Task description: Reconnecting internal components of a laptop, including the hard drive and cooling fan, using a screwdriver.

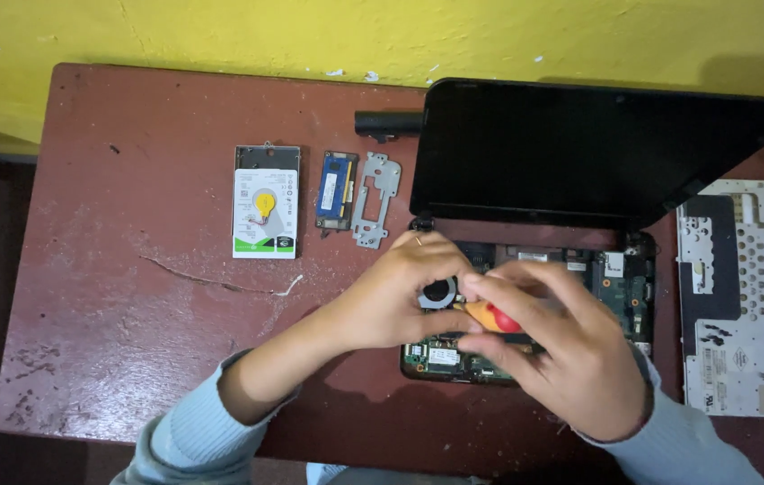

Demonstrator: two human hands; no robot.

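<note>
An opened black laptop [579, 153] lies on a reddish table [130, 323], its base uncovered so the green circuit board [629, 292] and round fan [438, 293] show. My right hand [570, 346] grips a red and yellow screwdriver [492, 317] over the board. My left hand [404, 287] rests beside the fan, its fingertips at the screwdriver's tip. Both arms wear light blue sleeves.
To the left lie a hard drive [265, 211] with a yellow coin cell on it, a blue memory module [336, 190] and a metal bracket [375, 198]. A removed white-backed panel [730, 296] lies at the right. A yellow wall runs behind.
</note>
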